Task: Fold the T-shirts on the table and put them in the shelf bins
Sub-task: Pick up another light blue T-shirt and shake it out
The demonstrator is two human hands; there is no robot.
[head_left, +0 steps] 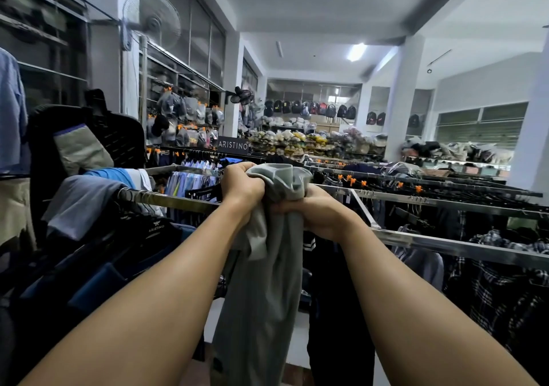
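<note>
Head view: both hands bunch a grey T-shirt (267, 267) held up in front of a metal clothes rail (178, 200).
Left hand (242, 188) grips the cloth near its top; right hand (318, 215) clutches it just beside and lower, and the rest hangs below the rail.

Metal clothes rails (451, 244) hung with dark garments, backpacks (309, 108) on the far wall, a wall fan (153, 25).

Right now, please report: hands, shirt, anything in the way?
Left hand and right hand both grip the grey shirt, bunched, hanging unfolded. Clothes rail beyond it. No table or bins in view.
</note>
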